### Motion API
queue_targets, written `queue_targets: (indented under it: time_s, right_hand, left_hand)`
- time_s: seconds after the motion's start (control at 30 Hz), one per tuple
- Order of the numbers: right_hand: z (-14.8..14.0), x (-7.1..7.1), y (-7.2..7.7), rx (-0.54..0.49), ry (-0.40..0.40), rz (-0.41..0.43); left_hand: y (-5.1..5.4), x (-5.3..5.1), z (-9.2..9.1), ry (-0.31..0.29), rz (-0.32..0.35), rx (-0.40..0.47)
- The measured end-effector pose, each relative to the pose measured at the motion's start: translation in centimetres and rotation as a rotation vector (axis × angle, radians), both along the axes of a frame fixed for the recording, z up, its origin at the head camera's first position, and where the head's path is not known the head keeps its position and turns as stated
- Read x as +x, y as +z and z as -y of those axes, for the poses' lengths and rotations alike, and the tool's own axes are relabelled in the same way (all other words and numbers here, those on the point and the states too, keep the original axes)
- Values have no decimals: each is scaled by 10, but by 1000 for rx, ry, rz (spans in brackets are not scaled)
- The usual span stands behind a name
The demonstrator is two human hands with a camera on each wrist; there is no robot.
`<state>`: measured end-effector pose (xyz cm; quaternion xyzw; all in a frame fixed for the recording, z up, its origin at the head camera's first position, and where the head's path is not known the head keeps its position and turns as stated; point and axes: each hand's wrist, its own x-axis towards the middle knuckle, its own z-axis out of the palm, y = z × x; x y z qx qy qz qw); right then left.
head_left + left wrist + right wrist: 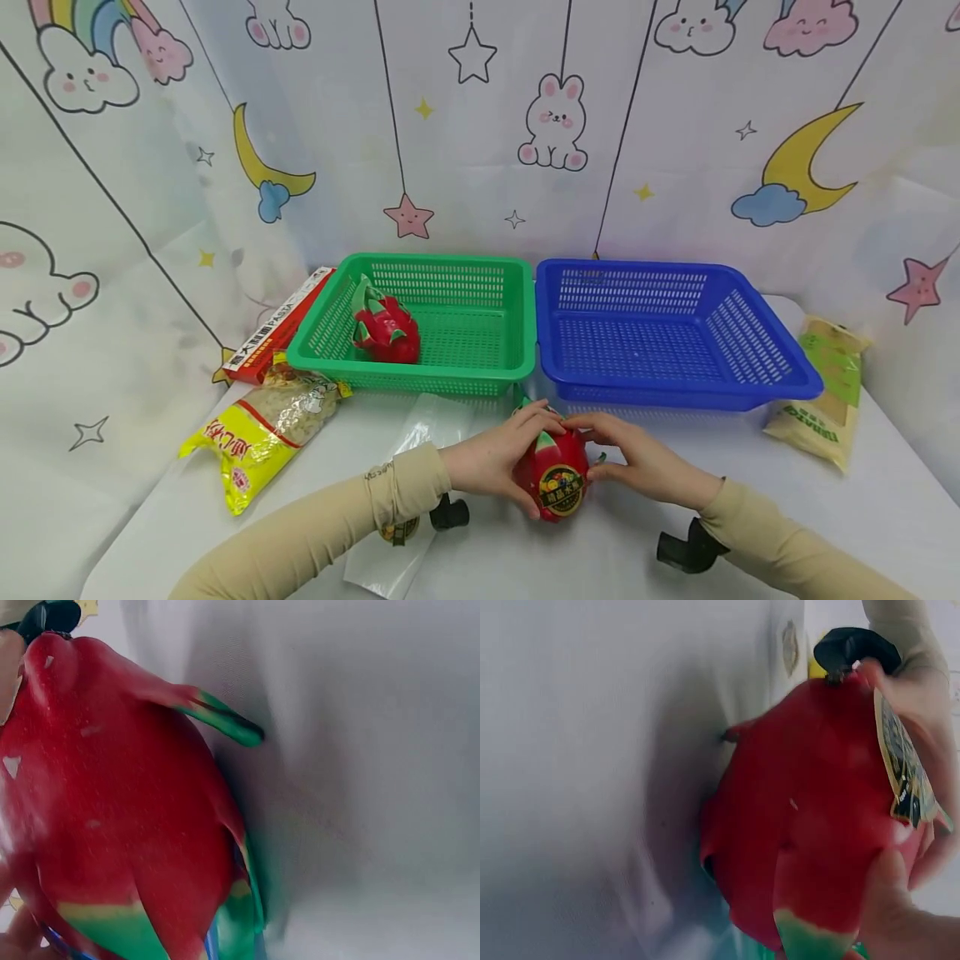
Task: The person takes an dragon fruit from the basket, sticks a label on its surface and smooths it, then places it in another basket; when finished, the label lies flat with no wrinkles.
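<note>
1. Head view: the left hand [487, 460] and the right hand [648, 460] hold one red dragon fruit [561, 450] above the white table [615, 567]. Taking this fruit as the centre of the clock, the left hand is at 9 o'clock and the right hand at 3.
2. In the same view, the left thumb lies low on the fruit and the left fingers curve over its top; the right thumb and fingertips pinch the opposite side.
3. Only the head view shows the surroundings: the green basket [480, 333], with a second dragon fruit [395, 335] inside, between 10 and 11 o'clock; the blue basket [633, 346] near 1; the yellow packet [258, 437] near 9; the red box [273, 342] at 10; the beige-green packet [828, 383] between 2 and 3.
4. The left wrist view shows a curled scale [223, 720] with green tip, at 2 o'clock in that picture. Fingers appear just at the left edge, so the grip cannot be told from there.
5. The right wrist view shows the round label [904, 761] edge-on; the head view shows its printed front.
</note>
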<state>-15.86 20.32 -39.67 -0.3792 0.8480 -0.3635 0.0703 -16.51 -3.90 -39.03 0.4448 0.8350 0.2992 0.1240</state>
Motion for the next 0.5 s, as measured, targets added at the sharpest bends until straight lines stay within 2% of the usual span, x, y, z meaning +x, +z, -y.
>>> queue_targets:
  time_s: [0.07,0.2,0.37,0.43,0.5]
  right_hand:
    - [0,-1,2,6,-21,38]
    - [7,5,6,54,-114,93]
    - [22,18,7,179,-231,-37]
    - [28,21,5,200,-274,-86]
    - [31,24,3,200,-302,-100]
  left_hand:
    - [0,1,-1,13,2,6]
    - [0,3,-4,57,12,16]
    - [-1,6,-9,92,-47,22]
    - [-2,7,-11,104,-79,31]
    - [-4,8,-12,117,-106,42]
